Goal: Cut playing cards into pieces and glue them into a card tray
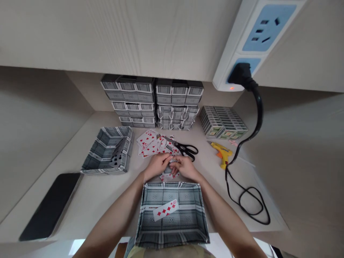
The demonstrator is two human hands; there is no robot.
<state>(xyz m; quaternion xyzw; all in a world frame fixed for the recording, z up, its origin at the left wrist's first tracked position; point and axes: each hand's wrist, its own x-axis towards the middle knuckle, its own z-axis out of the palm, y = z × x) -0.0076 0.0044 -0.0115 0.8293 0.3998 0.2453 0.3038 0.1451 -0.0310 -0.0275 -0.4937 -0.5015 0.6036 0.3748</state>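
My left hand (158,165) and my right hand (185,167) meet at the middle of the table, fingers closed on a small playing card piece (171,162). Beneath them lie more cards, partly hidden by the fingers. Just beyond, red-suited playing cards (149,141) are spread in a loose pile, with black-handled scissors (185,147) resting partly on it. Nearest my body, between my forearms, stands an open box made of grey-backed cards (185,211); a cut strip of a nine of diamonds (166,210) lies inside it.
At left are a card-made tray (100,152) holding cards and a black phone (51,206). Card-made boxes (134,91) stand stacked behind, beside card packs (224,122). A yellow glue gun (222,154) and its looped black cable (258,213) lie right, below a power strip (242,53).
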